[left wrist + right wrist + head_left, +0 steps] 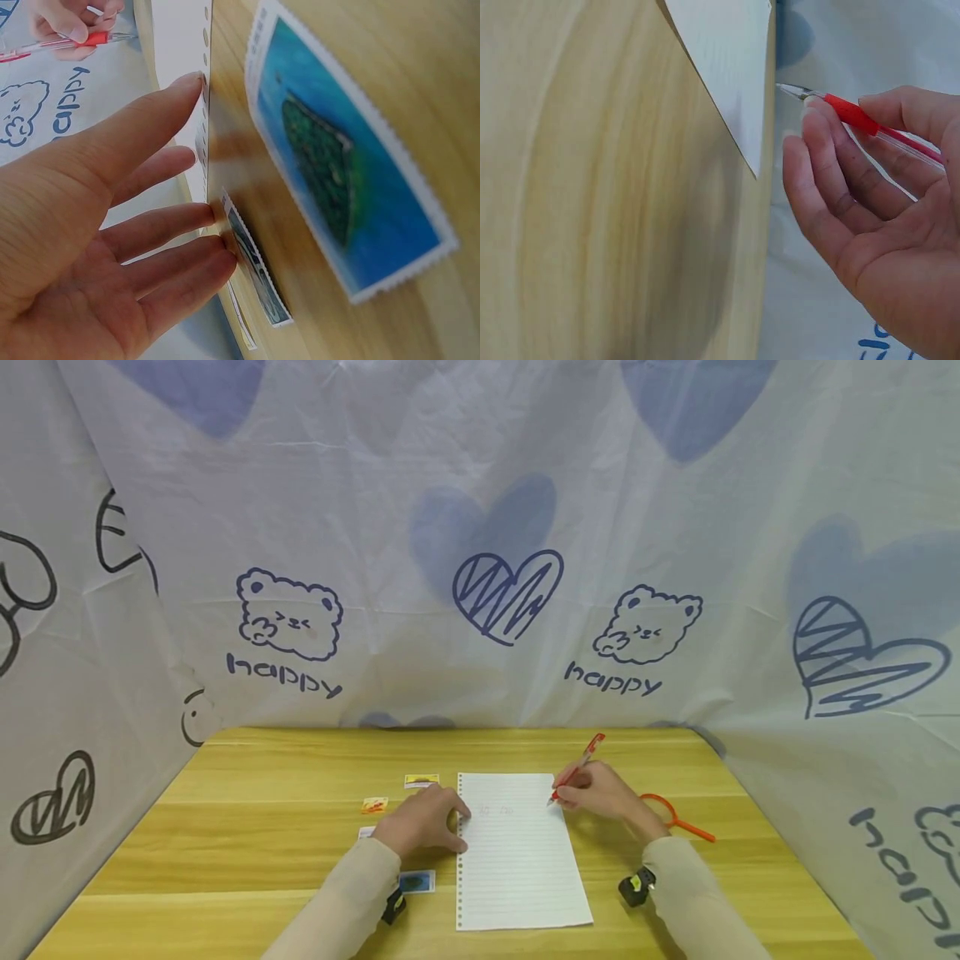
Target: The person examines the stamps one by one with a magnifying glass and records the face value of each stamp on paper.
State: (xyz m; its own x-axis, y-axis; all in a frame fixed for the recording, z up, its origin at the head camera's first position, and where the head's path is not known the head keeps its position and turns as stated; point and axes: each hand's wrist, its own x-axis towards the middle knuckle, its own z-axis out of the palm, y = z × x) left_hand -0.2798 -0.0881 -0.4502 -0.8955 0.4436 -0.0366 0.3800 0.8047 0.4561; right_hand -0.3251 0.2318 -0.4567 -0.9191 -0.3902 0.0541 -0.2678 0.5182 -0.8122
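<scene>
A lined sheet of paper (517, 868) with punched holes down its left side lies on the table, faint writing near its top. My left hand (423, 820) rests at the sheet's left edge, fingers extended and thumb tip at the holes. In my right hand (596, 789) a red pen (588, 750) is pinched, its tip over the paper's upper right edge. The right wrist view shows the thumb and fingers around the pen's red grip (851, 114). Below the left hand lies a blue stamp with a green island (322, 157); beside its fingertips is a darker stamp (259, 270).
Beyond the left hand lie a yellow stamp (422, 781) and an orange stamp (374, 805). An orange magnifying glass (693, 831) lies right of the sheet, near the right forearm. A printed cloth (390, 510) hangs behind the wooden table (262, 827).
</scene>
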